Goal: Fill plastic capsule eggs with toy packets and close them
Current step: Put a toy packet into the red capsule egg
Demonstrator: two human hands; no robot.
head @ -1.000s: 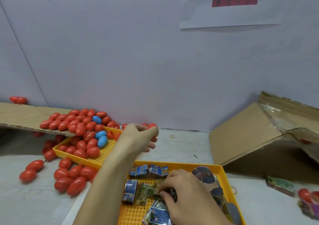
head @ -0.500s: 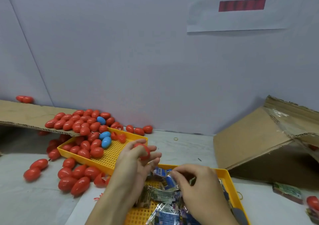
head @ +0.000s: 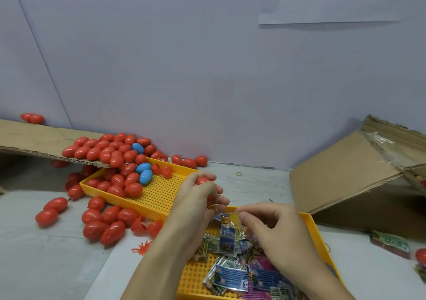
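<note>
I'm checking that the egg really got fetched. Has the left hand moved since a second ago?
Yes. The left hand, gripping a red egg, came back from the egg tray toward the packet tray.

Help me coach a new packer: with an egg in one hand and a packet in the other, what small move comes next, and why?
Probably bring the toy packet pinched in the right hand up to the red egg held in the left hand. The packet is already lifted off the yellow tray, close beside the egg; whether the egg is open is hidden by fingers.
</note>
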